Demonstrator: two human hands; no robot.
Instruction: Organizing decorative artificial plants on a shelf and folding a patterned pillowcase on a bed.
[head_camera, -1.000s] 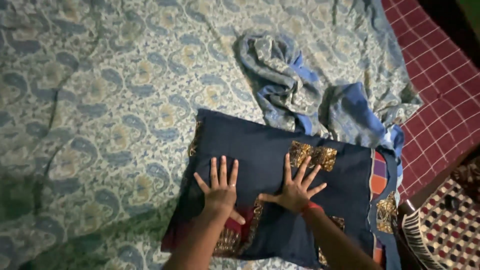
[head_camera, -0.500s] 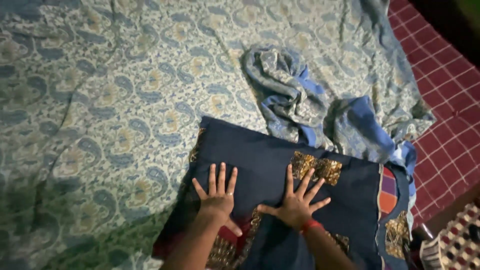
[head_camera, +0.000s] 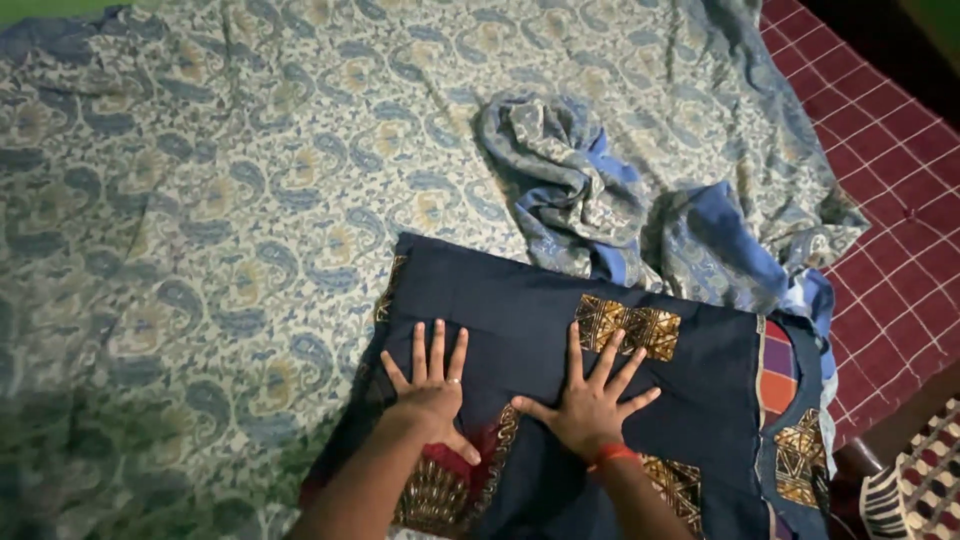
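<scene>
A folded dark navy cloth (head_camera: 500, 305) with gold patterned patches and a red part lies on a paisley bedsheet (head_camera: 220, 200). My left hand (head_camera: 432, 385) rests flat on the cloth's left half, fingers spread. My right hand (head_camera: 590, 400), with a red band at the wrist, presses flat on the middle of the cloth, fingers spread, just below a gold patch (head_camera: 628, 325). Neither hand holds anything.
A crumpled blue paisley cloth (head_camera: 600, 200) lies bunched just beyond the navy cloth. A maroon checked cover (head_camera: 890, 170) lies at the right. A red-and-white checked item (head_camera: 920, 480) sits at the bottom right corner.
Both hands stay flat on the navy cloth with little shift; the view has tilted slightly, so the cloth sits a little lower and to the right in frame.
</scene>
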